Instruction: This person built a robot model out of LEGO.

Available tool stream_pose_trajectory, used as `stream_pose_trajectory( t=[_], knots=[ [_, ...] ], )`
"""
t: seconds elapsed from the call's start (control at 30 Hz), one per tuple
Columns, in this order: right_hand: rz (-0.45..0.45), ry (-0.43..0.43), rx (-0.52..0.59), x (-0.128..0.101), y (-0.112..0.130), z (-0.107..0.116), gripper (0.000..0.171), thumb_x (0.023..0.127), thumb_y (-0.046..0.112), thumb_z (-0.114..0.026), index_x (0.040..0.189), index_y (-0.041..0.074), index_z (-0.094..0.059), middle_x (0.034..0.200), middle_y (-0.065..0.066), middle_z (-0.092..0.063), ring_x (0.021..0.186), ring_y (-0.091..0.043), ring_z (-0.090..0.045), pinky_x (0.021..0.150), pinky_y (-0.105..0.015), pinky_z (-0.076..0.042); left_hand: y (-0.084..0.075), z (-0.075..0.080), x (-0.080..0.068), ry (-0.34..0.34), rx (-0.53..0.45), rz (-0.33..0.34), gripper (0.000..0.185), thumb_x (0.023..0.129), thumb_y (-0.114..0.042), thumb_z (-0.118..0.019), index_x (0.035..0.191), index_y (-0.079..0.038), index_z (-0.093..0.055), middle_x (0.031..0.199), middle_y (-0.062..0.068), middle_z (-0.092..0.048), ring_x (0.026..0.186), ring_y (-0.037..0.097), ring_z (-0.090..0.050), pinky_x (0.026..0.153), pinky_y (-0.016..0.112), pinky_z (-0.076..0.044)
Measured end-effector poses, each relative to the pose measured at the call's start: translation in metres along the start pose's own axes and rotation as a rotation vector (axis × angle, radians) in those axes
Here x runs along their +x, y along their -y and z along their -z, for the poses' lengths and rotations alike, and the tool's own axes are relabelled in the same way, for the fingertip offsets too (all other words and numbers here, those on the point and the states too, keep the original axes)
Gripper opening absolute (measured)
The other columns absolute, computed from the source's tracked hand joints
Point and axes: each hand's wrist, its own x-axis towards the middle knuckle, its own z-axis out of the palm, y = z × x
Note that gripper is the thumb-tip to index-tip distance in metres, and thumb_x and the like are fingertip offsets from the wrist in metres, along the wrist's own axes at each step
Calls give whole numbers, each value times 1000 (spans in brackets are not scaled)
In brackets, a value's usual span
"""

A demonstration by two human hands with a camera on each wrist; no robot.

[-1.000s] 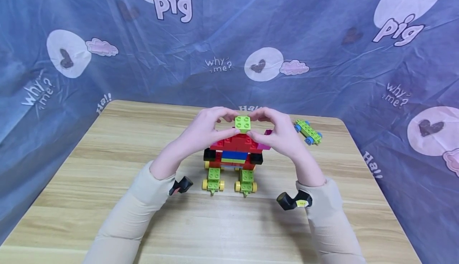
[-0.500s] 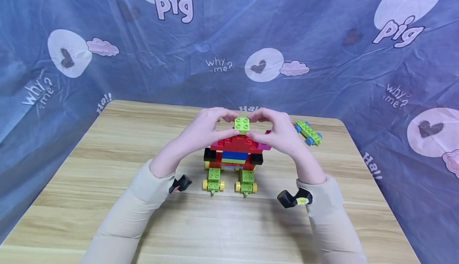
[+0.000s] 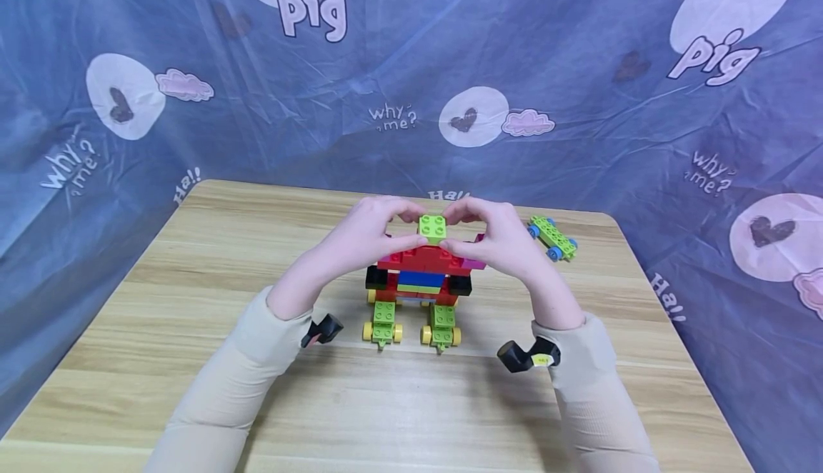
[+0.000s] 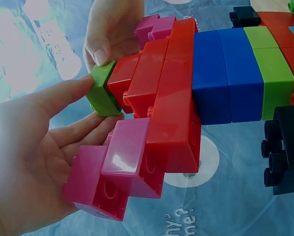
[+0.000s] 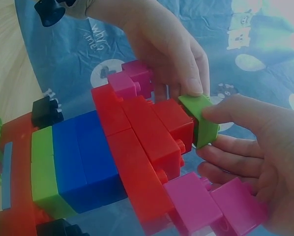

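Note:
A block figure [image 3: 421,276] of red, blue, green, black and pink bricks stands mid-table on two green wheeled feet. A small green brick [image 3: 433,227] sits at its very top, against the red bricks. My left hand [image 3: 403,226] pinches this brick from the left and my right hand [image 3: 458,228] from the right. The left wrist view shows the green brick [image 4: 102,89] between my left fingers [image 4: 63,96] and the other hand's thumb, with a pink brick [image 4: 115,177] over the palm. In the right wrist view, the green brick [image 5: 202,120] touches the red top [image 5: 157,128].
A small green chassis with blue wheels [image 3: 551,236] lies at the back right of the wooden table [image 3: 193,280]. Blue printed cloth [image 3: 579,66] walls in the table behind and on both sides. Black camera mounts hang at both wrists.
Both hands and the green brick have come down a little, closer onto the red top of the figure. The figure itself has not moved.

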Motion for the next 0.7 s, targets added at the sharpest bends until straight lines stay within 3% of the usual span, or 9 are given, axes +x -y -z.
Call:
stream_pose_trajectory(
  t=[0.17,0.7],
  knots=[
    [-7,5,3,0,-1,-1,34,80,15,-80,110,5,-68,105,-10,-70,107,-26,-62,77,-40,-58,1,0,0,4,8,-6,39,87,-23,-74,121,-4,-67,113,10,-71,105,23,-63,93,40,-53],
    [19,30,-28,3,3,2,30,79,14,-80,106,4,-72,103,-10,-73,98,-24,-65,83,-43,-57,4,1,7,55,12,24,37,86,-26,-76,118,-7,-71,104,8,-74,99,21,-66,88,38,-53]
  ],
)
